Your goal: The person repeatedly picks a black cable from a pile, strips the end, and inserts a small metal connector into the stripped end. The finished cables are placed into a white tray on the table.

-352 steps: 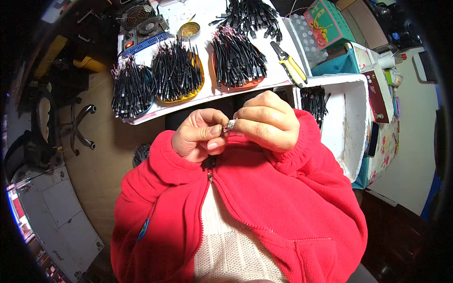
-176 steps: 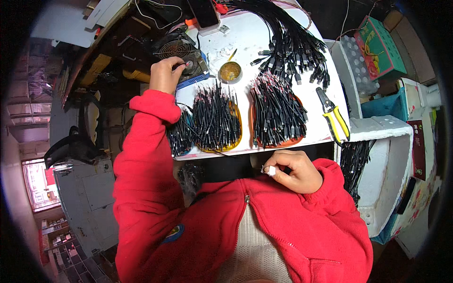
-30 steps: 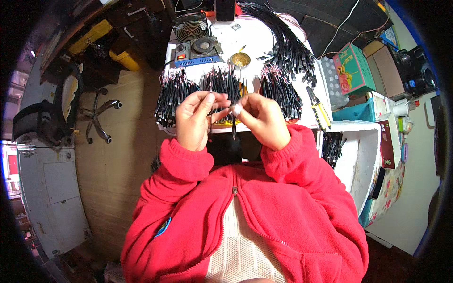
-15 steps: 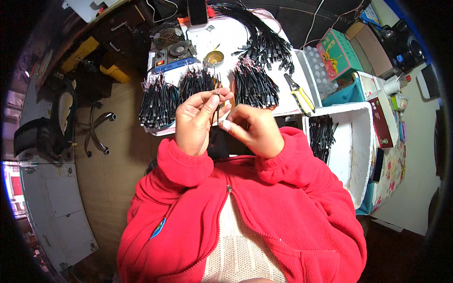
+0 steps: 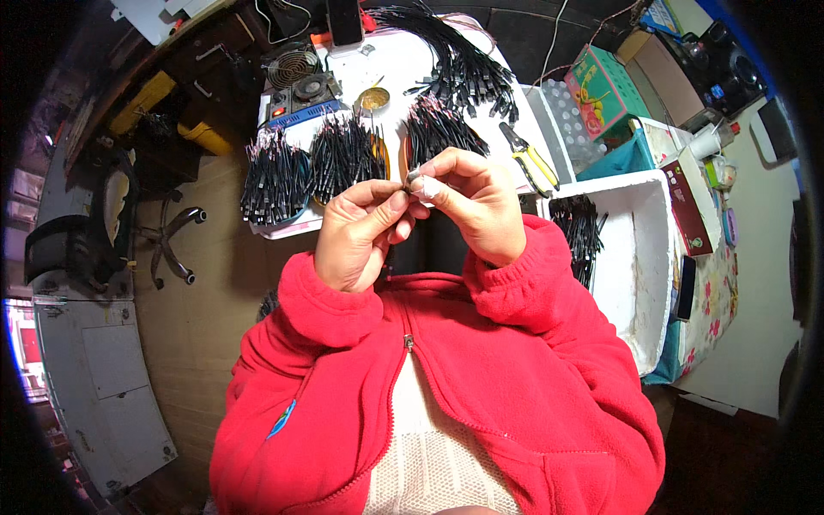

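Note:
My left hand (image 5: 356, 236) and my right hand (image 5: 482, 210) meet in front of my chest, just off the table's near edge. Thumb and forefinger of each are pinched together, the tips almost touching. Between them is the end of a thin black cable (image 5: 407, 186), mostly covered by my fingers; its exact tip is too small to make out. Beyond my hands, bundles of short black cables (image 5: 273, 178) with reddish wire ends lie on the white table (image 5: 395, 64): one at left, another bundle (image 5: 343, 159) in the middle, a third bundle (image 5: 442, 133) at right.
Yellow-handled wire strippers (image 5: 530, 160) lie at the table's right. A blue device with a fan (image 5: 305, 112) and a small round tin (image 5: 374, 99) stand behind the bundles. More black cables (image 5: 463, 69) spread at the back. At right, a white foam box (image 5: 639, 257) holds cables (image 5: 575, 232).
My right hand has risen and moved up to my left fingertips, its thumb and forefinger now pinching there. The cable that stood up from my left fingers is now mostly hidden.

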The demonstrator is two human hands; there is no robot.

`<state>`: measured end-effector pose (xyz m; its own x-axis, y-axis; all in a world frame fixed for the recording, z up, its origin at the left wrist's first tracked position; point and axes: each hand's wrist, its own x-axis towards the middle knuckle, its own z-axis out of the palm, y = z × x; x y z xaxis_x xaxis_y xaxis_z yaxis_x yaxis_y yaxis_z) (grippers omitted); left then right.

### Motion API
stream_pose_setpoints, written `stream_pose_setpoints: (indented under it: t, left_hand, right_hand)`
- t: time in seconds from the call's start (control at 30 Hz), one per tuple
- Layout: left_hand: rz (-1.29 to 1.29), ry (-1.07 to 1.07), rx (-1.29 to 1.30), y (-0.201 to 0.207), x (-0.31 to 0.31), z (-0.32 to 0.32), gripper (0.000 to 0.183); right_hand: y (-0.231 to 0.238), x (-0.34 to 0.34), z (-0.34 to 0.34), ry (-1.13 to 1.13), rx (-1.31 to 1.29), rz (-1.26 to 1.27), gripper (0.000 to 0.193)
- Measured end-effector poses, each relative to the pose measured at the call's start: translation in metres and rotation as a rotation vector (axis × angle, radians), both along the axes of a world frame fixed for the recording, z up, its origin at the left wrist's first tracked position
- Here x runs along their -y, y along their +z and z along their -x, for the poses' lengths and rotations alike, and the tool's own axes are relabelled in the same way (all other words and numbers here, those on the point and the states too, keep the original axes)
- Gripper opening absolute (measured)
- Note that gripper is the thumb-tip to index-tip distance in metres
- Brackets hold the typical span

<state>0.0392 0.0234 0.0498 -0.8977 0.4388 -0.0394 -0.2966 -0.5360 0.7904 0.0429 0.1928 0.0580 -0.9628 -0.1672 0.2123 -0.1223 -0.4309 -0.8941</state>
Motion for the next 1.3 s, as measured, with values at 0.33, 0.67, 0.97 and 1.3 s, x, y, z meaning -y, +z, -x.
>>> stream_pose_setpoints:
  t: [0.33, 0.67, 0.97, 1.3]
  left_hand:
    - [-0.252, -0.2, 0.125, 0.004, -0.002, -0.039, 0.012]
    - [-0.218, -0.248, 0.059, 0.012, -0.005, -0.064, 0.012]
    - [-0.178, -0.096, -0.073, 0.01, -0.008, -0.068, 0.011]
    - [-0.026, 0.039, -0.252, 0.006, 0.002, -0.067, 0.014]
  right_hand:
    - [0.0, -0.008, -0.045, 0.236, 0.196, 0.313, 0.014]
    - [0.007, -0.016, -0.072, 0.165, 0.081, 0.205, 0.012]
    - [0.003, -0.005, -0.076, 0.204, 0.133, 0.4, 0.011]
    - [0.007, 0.003, -0.067, 0.448, 0.288, 0.521, 0.01]
